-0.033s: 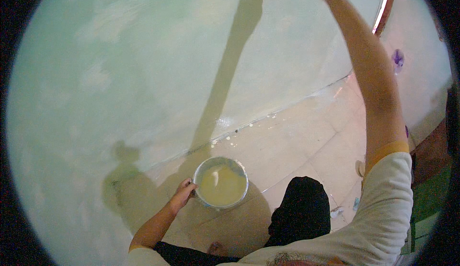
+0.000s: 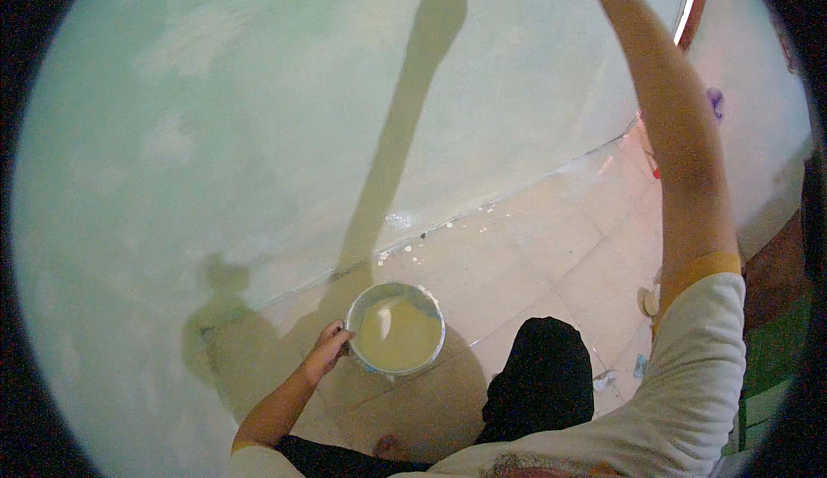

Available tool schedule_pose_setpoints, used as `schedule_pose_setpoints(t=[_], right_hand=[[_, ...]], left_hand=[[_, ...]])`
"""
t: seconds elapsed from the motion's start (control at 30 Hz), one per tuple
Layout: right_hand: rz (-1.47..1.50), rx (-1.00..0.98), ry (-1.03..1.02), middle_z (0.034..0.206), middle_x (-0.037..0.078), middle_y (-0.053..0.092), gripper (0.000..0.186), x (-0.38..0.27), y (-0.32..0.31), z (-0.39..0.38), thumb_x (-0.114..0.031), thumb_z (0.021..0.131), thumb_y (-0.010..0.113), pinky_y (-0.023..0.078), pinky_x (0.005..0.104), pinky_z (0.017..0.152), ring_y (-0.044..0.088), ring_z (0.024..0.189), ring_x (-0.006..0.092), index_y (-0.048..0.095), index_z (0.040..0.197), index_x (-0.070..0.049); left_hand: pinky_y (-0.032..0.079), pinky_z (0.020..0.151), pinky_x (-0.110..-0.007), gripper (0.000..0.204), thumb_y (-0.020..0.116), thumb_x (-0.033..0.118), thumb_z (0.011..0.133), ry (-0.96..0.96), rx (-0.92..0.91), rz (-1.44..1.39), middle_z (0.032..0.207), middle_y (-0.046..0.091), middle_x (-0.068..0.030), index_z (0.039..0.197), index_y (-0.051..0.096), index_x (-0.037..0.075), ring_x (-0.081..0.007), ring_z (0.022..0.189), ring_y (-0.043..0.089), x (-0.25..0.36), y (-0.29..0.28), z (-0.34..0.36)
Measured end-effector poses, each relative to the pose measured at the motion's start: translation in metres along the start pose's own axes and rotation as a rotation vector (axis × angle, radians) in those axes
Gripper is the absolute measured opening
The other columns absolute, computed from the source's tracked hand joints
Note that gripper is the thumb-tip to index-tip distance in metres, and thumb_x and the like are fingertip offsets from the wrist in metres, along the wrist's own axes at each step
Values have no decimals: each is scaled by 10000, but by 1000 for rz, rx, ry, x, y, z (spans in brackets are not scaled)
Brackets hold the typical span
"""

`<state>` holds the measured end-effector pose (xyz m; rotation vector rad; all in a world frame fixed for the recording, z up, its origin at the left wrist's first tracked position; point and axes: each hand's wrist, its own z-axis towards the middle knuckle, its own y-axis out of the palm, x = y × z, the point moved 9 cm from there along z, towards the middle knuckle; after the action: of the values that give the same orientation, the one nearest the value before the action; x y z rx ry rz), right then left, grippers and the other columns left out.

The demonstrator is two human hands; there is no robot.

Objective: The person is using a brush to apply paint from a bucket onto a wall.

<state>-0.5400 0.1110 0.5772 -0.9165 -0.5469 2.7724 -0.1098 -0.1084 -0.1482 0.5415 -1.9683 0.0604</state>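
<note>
Mottled green wall (image 2: pixel 258 142), round bucket (image 2: pixel 401 290) (probably plastic) in the left hand (image 2: pixel 328 347).

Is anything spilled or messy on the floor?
Yes, maybe. Pale spots dot the floor near the foot of the wall, beyond the bucket in the left hand. They look odd, like drips, because the liquid belongs inside.

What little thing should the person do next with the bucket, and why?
Probably steady the bucket with the left hand and hold it level. That hand grips just one side, there's pale yellow liquid inside, and the right arm stretches past the picture's top, with the right hand out of view. A tip might spill some onto the floor.
</note>
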Motion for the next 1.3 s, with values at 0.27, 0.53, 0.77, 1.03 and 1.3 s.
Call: schedule_pose_setpoints(t=[0.27,0.53,0.77,1.03,1.3], right_hand=[[313,32,-123,645,103,615,370,-81,-39,-19,-384,919,574,556,357,552,639,571,211,594,796,-36],[31,-605,22,643,137,657,436,-56,162,-148,-433,885,606,563,313,474,664,533,196,572,894,2],[59,-225,-253,707,129,672,417,-141,110,-71,-428,905,581,553,288,534,681,623,188,602,915,-11],[683,-24,-143,778,124,671,328,-100,41,-157,-341,943,510,538,318,528,686,671,227,610,907,-30],[866,-255,578,934,171,668,393,40,114,-358,-214,921,482,556,345,610,688,813,265,519,1215,43]], left_hand=[[443,539,-307,114,599,176,833,3,24,4,719,518,-8,864,542,83,-133,615,507,17,13,-14],[490,583,-336,175,597,210,839,-12,-5,80,753,547,-31,924,558,63,-151,663,548,16,4,-14],[497,597,-340,227,611,203,840,27,-61,193,777,551,-45,978,542,36,-166,671,538,22,12,-7],[432,547,-296,213,644,192,842,90,-21,119,783,563,-44,963,561,38,-140,674,531,5,4,-5],[434,553,-299,188,656,182,829,132,92,173,776,573,-42,902,560,37,-127,669,537,61,6,-26]])
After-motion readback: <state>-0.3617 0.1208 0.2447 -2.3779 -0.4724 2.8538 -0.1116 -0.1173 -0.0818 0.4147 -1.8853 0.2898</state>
